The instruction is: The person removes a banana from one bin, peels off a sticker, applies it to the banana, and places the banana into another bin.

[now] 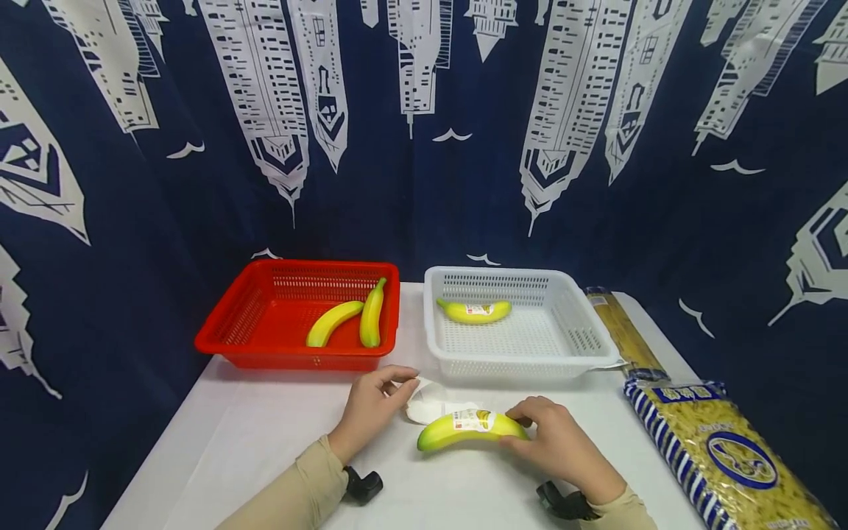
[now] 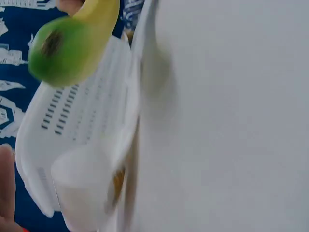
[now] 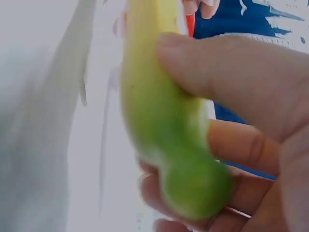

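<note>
My right hand grips one end of a yellow-green banana with a printed label on its upper side. In the right wrist view the thumb lies along the banana and the other fingers curl beneath it. The banana's greenish end shows up close in the left wrist view. My left hand hovers left of a white roll of paper-like material, its fingers loosely bent and holding nothing visible. Most of that hand is outside the left wrist view.
Behind stands a red basket with two bananas. Right of it is a white basket holding a labelled banana. Along the right table edge lie a long brown packet and a large pasta bag.
</note>
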`<state>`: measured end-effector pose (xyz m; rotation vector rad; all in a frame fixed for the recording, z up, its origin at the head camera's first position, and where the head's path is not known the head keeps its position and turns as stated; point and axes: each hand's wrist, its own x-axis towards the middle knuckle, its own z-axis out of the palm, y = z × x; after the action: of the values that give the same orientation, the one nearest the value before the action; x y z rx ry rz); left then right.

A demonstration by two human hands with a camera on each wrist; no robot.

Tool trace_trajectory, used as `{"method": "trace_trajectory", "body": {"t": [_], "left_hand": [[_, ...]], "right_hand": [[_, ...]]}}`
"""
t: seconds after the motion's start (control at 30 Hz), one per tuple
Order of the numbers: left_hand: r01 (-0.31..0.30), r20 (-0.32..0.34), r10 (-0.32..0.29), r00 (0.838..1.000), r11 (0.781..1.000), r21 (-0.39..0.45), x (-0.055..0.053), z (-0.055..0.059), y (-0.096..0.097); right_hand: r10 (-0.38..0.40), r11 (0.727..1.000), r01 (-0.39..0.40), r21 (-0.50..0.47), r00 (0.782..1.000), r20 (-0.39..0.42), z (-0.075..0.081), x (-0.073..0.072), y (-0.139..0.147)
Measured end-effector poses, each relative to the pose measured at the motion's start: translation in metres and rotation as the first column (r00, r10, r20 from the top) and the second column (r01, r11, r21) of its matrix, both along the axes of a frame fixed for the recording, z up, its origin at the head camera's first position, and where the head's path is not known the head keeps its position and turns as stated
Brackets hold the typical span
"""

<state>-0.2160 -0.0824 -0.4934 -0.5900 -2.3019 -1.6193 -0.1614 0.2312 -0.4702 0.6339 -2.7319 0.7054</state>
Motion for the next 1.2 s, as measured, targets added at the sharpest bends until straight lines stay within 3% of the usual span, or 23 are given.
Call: {"method": "trace_trajectory", "body": {"t": [0.23, 0.43, 0.57, 0.77, 0.9, 1.0, 1.2], "left_hand": [[-0.008, 0.098, -0.005, 0.995, 0.991, 0.131, -0.019, 0.007, 0.028], [-0.039, 0.132, 0.012, 0.991, 0.978, 0.206, -0.029, -0.003, 0.042], [-0.048, 0.161, 0.001, 0.987, 0.957, 0.285, -0.035, -0.013, 0.046], [-0.088, 0.17, 0.027, 0.985, 0.928, 0.362, -0.04, -0.021, 0.053], [-0.091, 0.157, 0.032, 0.987, 0.918, 0.387, -0.043, -0.024, 0.056], [-0.092, 0.147, 0.036, 0.989, 0.913, 0.396, -0.044, -0.026, 0.057], [-0.101, 0.127, 0.052, 0.991, 0.904, 0.415, -0.043, -0.025, 0.056]], "right_hand": [[-0.053, 0.998, 0.051, -0.044, 0.998, -0.027, 0.012, 0.002, 0.019], [-0.056, 0.997, 0.053, -0.056, 0.997, -0.051, 0.017, 0.001, 0.026], [-0.067, 0.996, 0.062, -0.065, 0.994, -0.084, 0.02, 0.001, 0.031], [-0.163, 0.985, 0.156, -0.072, 0.981, -0.103, 0.046, -0.01, 0.041], [-0.22, 0.974, 0.217, -0.063, 0.974, -0.054, 0.075, -0.039, 0.043], [-0.232, 0.973, 0.232, 0.01, 0.972, 0.021, 0.095, -0.074, 0.041], [-0.172, 0.972, 0.127, 0.197, 0.957, 0.234, 0.113, -0.151, 0.031]]}}
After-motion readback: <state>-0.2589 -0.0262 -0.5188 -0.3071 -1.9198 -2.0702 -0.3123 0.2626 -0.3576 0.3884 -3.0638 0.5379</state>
